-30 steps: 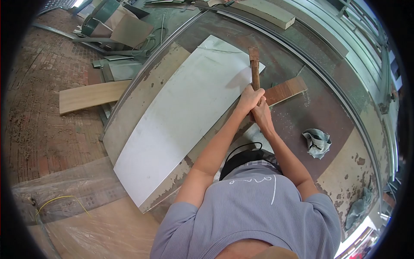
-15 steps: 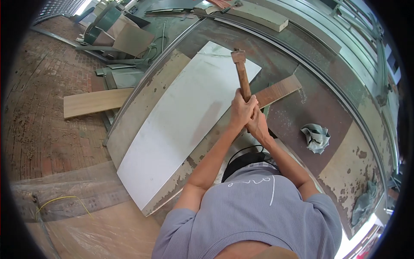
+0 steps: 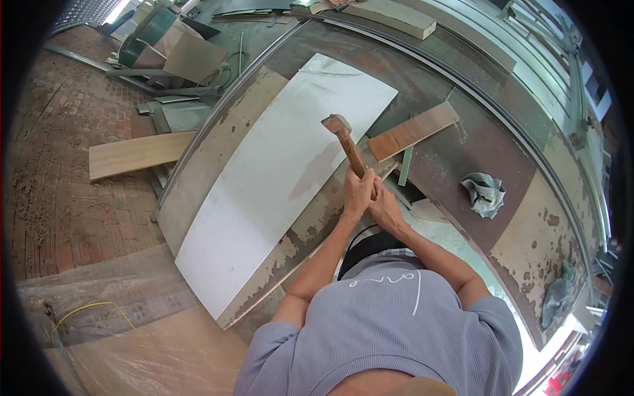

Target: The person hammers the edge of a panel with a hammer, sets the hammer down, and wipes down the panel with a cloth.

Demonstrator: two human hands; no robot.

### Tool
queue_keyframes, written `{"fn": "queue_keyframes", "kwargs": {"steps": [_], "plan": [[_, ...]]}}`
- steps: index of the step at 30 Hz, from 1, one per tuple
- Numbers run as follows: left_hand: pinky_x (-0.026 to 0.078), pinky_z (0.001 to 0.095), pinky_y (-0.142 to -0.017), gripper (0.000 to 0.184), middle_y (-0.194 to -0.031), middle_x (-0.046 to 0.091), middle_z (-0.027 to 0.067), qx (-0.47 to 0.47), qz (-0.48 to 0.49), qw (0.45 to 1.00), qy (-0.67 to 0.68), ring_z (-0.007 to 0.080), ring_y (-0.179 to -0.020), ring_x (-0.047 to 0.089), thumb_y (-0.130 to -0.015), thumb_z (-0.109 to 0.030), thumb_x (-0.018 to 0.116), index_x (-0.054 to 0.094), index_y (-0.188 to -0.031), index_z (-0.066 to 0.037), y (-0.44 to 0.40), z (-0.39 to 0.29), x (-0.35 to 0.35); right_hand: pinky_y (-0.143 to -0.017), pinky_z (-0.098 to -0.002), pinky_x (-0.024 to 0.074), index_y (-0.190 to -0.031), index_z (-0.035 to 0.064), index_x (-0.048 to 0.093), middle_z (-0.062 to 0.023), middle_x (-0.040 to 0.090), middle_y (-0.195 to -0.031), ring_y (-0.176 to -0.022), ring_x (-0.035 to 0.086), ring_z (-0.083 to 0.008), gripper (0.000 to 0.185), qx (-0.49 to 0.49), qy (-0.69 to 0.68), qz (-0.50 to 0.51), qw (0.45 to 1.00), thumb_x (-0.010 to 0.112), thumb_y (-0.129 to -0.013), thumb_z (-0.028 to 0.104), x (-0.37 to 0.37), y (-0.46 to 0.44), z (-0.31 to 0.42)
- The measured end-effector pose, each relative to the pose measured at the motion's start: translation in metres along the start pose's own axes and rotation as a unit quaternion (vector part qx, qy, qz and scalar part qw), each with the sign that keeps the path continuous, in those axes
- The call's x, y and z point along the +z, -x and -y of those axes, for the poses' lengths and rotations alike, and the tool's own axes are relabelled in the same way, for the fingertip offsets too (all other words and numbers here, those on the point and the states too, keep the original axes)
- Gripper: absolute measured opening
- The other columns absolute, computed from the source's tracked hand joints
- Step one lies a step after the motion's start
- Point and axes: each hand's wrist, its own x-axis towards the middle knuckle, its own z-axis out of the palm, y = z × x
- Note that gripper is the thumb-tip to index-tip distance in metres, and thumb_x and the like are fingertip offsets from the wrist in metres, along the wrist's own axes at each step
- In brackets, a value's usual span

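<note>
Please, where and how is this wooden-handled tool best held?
Probably take the tool by its lower handle, coming from the end opposite its wider head: the slim handle slants down into the left hand and right hand.

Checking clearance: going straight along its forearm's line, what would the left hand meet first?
Probably the reddish-brown rectangular wooden board, though depth is unclear; the left hand might pass above it.

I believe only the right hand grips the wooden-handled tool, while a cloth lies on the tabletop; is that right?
Not quite: the head view shows the left hand and right hand gripping the wooden-handled tool; the cloth is on the tabletop.
</note>
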Motion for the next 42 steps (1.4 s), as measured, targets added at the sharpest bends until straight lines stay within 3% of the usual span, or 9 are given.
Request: {"fn": "queue_keyframes", "kwargs": {"steps": [3, 5, 11, 24, 26, 35, 37, 41, 42], "plan": [[0.050, 0.0297, -0.064, 0.029, -0.073, 0.063, 0.0125, -0.039, 0.010, 0.999, -0.007, 0.0181, -0.067, 0.063, -0.084, -0.017, 0.055, 0.047, -0.099, 0.006, 0.003, 0.016, -0.006, -0.068, -0.0414, 0.0461, -0.110, 0.0013, 0.049, -0.0225, 0.062, -0.084, -0.078, 0.062, -0.0380, 0.049, 0.023, -0.019, 0.002, 1.000, 0.060, -0.077, 0.036, 0.010, 0.005, -0.014], [0.051, 0.0315, -0.063, 0.032, -0.073, 0.064, 0.0132, -0.048, 0.021, 0.999, -0.008, 0.0195, -0.066, 0.063, -0.082, -0.017, 0.055, 0.046, -0.099, 0.008, 0.003, 0.023, -0.009, -0.071, -0.0345, 0.0451, -0.116, -0.0010, 0.048, -0.0143, 0.062, -0.087, -0.076, 0.059, -0.0249, 0.054, 0.059, -0.022, 0.033, 0.997, 0.060, -0.080, 0.036, 0.015, 0.004, -0.021], [0.048, 0.0274, -0.061, 0.025, -0.073, 0.063, 0.0109, -0.021, 0.006, 1.000, -0.008, 0.0163, -0.066, 0.062, -0.084, -0.017, 0.056, 0.050, -0.095, 0.005, 0.000, 0.025, -0.005, -0.061, -0.0313, 0.0432, -0.111, -0.0008, 0.049, -0.0097, 0.059, -0.082, -0.068, 0.055, -0.0172, 0.054, 0.099, -0.054, 0.066, 0.991, 0.063, -0.077, 0.038, 0.008, 0.004, -0.008], [0.050, 0.0297, -0.064, 0.029, -0.075, 0.064, 0.0123, -0.020, -0.002, 1.000, -0.013, 0.0183, -0.067, 0.063, -0.081, -0.017, 0.057, 0.049, -0.097, 0.006, 0.001, 0.023, -0.006, -0.051, -0.0303, 0.0387, -0.107, 0.0002, 0.048, -0.0066, 0.056, -0.072, -0.057, 0.050, -0.0154, 0.048, 0.051, -0.051, 0.036, 0.997, 0.061, -0.078, 0.036, 0.012, 0.002, -0.018], [0.051, 0.0315, -0.066, 0.035, -0.076, 0.065, 0.0143, -0.028, 0.004, 0.999, -0.024, 0.0204, -0.069, 0.064, -0.080, -0.019, 0.057, 0.047, -0.099, 0.008, 0.000, 0.024, -0.007, -0.060, -0.0329, 0.0453, -0.124, -0.0006, 0.039, -0.0131, 0.060, -0.080, -0.067, 0.059, -0.0212, 0.064, 0.071, -0.023, 0.065, 0.995, 0.058, -0.078, 0.039, 0.012, -0.001, -0.019], [0.051, 0.0326, -0.067, 0.037, -0.075, 0.065, 0.0142, -0.018, -0.005, 0.999, -0.040, 0.0230, -0.069, 0.064, -0.079, -0.022, 0.058, 0.048, -0.099, 0.008, -0.003, 0.028, -0.009, -0.052, -0.0313, 0.0432, -0.124, -0.0008, 0.038, -0.0100, 0.058, -0.072, -0.058, 0.057, -0.0189, 0.063, 0.082, -0.045, 0.077, 0.993, 0.060, -0.076, 0.034, 0.012, -0.001, -0.016], [0.049, 0.0283, -0.063, 0.028, -0.074, 0.062, 0.0108, -0.056, 0.009, 0.998, -0.013, 0.0150, -0.069, 0.062, -0.084, -0.020, 0.056, 0.049, -0.097, 0.004, 0.001, 0.016, -0.011, -0.050, -0.0309, 0.0423, -0.124, -0.0008, 0.039, -0.0091, 0.057, -0.071, -0.056, 0.055, -0.0179, 0.062, 0.075, -0.057, 0.079, 0.992, 0.059, -0.076, 0.033, 0.016, 0.002, -0.012], [0.049, 0.0285, -0.063, 0.027, -0.075, 0.061, 0.0106, -0.071, 0.019, 0.997, 0.035, 0.0148, -0.069, 0.061, -0.084, -0.018, 0.056, 0.048, -0.098, 0.004, 0.014, -0.014, -0.032, -0.052, -0.0332, 0.0436, -0.119, -0.0023, 0.041, -0.0115, 0.059, -0.071, -0.057, 0.059, -0.0214, 0.058, 0.067, -0.063, 0.080, 0.993, 0.060, -0.076, 0.031, 0.022, 0.017, 0.030], [0.049, 0.0286, -0.063, 0.026, -0.076, 0.060, 0.0105, -0.024, -0.014, 0.999, 0.024, 0.0149, -0.069, 0.061, -0.085, -0.016, 0.056, 0.046, -0.099, 0.004, 0.023, -0.030, -0.038, -0.052, -0.0332, 0.0436, -0.119, -0.0023, 0.041, -0.0115, 0.059, -0.071, -0.057, 0.059, -0.0214, 0.058, 0.069, -0.062, 0.083, 0.992, 0.060, -0.076, 0.031, 0.027, 0.019, 0.038]]}}
